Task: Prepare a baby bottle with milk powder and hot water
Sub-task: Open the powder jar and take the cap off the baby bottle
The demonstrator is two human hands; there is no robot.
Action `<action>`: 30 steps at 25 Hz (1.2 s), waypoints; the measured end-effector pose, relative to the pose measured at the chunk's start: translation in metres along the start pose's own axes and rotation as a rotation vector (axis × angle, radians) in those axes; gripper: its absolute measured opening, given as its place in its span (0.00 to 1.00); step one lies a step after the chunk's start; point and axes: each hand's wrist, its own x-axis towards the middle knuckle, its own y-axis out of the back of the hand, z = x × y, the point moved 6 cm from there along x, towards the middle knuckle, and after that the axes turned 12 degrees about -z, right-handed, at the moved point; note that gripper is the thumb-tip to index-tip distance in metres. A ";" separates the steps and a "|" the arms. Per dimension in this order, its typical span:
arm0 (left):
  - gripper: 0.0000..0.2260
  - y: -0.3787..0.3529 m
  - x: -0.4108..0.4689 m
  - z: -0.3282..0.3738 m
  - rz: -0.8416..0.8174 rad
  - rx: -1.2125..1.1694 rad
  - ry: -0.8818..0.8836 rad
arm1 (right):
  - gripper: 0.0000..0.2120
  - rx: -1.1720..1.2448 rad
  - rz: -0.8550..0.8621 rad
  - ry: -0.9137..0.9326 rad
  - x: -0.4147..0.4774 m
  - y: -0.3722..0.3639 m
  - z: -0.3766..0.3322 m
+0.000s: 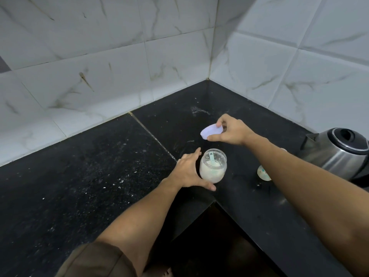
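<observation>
At the bottom of the frame a brown sleeve (95, 258) covers the left upper arm, and the forearm reaches up towards the centre.

The left hand (189, 170) grips a clear jar (213, 166) just right of centre. The thumb curves round the near side and the fingers lie along the far side. The jar stands upright on the black counter (99, 166), with its mouth uncovered. White powder (208, 171) fills it to well above half. A pale green scoop (211, 158) stands in the powder, its handle leaning against the inner wall.

To the right of the jar, a small pale container (263, 172) shows beside the right forearm, which hides most of it. It is probably the bottle, but this cannot be confirmed.

Above the jar, the right hand (231, 129) pinches a pale lilac lid (210, 131) between thumb and fingertips. The lid is tilted, and it is clear of both the jar and the counter.

At the right edge a steel kettle (337, 152) stands with its lid shut. Beyond, the counter meets a marbled tile wall (119, 66) in a corner at upper centre.

Step in hand: opening the powder jar, judged complete except for parking the lid.

- Set the lid down inner face up on a clean part of the counter, well apart from the white smear near the corner.
- Keep the left hand on the jar while the scoop is drawn out, since the jar may tip.
- Level each scoop against the jar rim before carrying it across.
- Bring the bottle close beside the jar first, to shorten the carry and limit spills.
</observation>
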 end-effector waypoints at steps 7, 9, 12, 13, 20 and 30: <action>0.52 0.058 -0.028 -0.059 0.181 0.200 0.046 | 0.20 -0.243 -0.268 -0.115 0.054 -0.047 0.006; 0.43 0.070 -0.032 -0.066 0.290 0.197 0.038 | 0.20 -0.317 -0.344 -0.120 0.067 -0.055 0.000; 0.36 0.078 -0.033 -0.069 0.365 0.222 0.014 | 0.19 -0.429 -0.418 -0.136 0.079 -0.065 -0.004; 0.35 0.080 -0.032 -0.069 0.368 0.223 0.013 | 0.19 -0.445 -0.430 -0.145 0.082 -0.068 -0.002; 0.30 0.088 -0.023 -0.041 0.422 0.210 -0.029 | 0.14 -0.347 -0.375 -0.099 0.070 -0.046 0.000; 0.31 0.068 0.043 0.163 0.339 0.066 -0.319 | 0.21 -0.406 -0.134 -0.387 -0.066 0.097 0.078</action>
